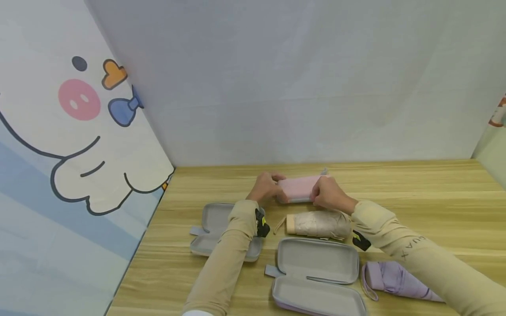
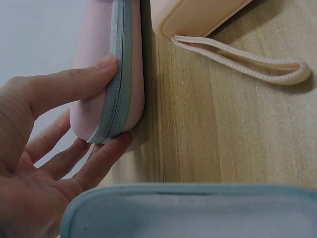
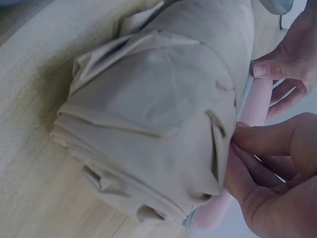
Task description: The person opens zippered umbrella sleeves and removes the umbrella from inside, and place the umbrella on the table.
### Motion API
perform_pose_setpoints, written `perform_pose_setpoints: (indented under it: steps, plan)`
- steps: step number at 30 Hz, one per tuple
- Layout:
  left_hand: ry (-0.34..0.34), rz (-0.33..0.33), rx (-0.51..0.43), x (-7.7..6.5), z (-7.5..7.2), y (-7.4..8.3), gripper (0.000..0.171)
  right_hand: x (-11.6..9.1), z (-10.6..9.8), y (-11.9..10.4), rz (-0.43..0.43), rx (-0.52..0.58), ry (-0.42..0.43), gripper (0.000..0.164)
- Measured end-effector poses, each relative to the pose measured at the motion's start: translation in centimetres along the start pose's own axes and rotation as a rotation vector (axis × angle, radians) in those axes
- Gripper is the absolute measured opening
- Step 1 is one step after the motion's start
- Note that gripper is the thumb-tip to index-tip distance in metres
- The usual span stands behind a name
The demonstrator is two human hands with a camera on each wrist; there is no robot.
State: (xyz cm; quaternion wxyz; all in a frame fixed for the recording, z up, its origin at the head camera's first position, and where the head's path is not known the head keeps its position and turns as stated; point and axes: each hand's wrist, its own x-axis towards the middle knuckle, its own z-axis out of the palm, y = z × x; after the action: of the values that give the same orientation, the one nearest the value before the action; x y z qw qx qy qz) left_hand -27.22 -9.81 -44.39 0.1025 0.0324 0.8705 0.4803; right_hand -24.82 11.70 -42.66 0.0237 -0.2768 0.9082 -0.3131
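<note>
A pink zip case (image 1: 298, 188) with a grey zip band lies closed at the back of the table. My left hand (image 1: 265, 188) holds its left end, the thumb (image 2: 96, 79) on the zip band and the other fingers round the end. At the right part of its near side is my right hand (image 1: 329, 192), thumb and forefinger pinched together at the zipped edge; their tips are partly hidden in the right wrist view by a folded beige umbrella (image 3: 163, 99). That umbrella lies just in front of the case, its wrist strap (image 2: 247, 64) pointing left.
An open grey-lined case (image 1: 316, 259) lies nearest me in the middle, with a folded purple umbrella (image 1: 399, 281) to its right, partly under my right forearm. Another open case (image 1: 215, 219) is at the left, partly covered by my left forearm. A pale wall (image 1: 300, 87) stands behind the table.
</note>
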Motion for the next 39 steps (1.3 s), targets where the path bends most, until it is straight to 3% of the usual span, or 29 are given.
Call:
perform_pose_setpoints:
  steps: [9,19,23,39]
  plan:
    - [-0.007,0.001,-0.008,0.2,-0.4,-0.2,0.064,0.1,-0.2,-0.6,0.004,-0.009,-0.007,0.012]
    - [-0.012,0.000,-0.039,0.1,-0.2,-0.3,0.064,0.3,0.4,-0.1,-0.057,0.049,0.011,0.020]
    - [-0.016,-0.009,-0.061,-0.1,-0.2,-0.3,0.063,0.2,0.4,-0.7,-0.008,0.021,0.006,0.020]
    - [-0.019,0.001,-0.075,-0.2,-0.2,-0.1,0.064,0.4,1.0,-1.5,0.022,0.007,-0.004,0.017]
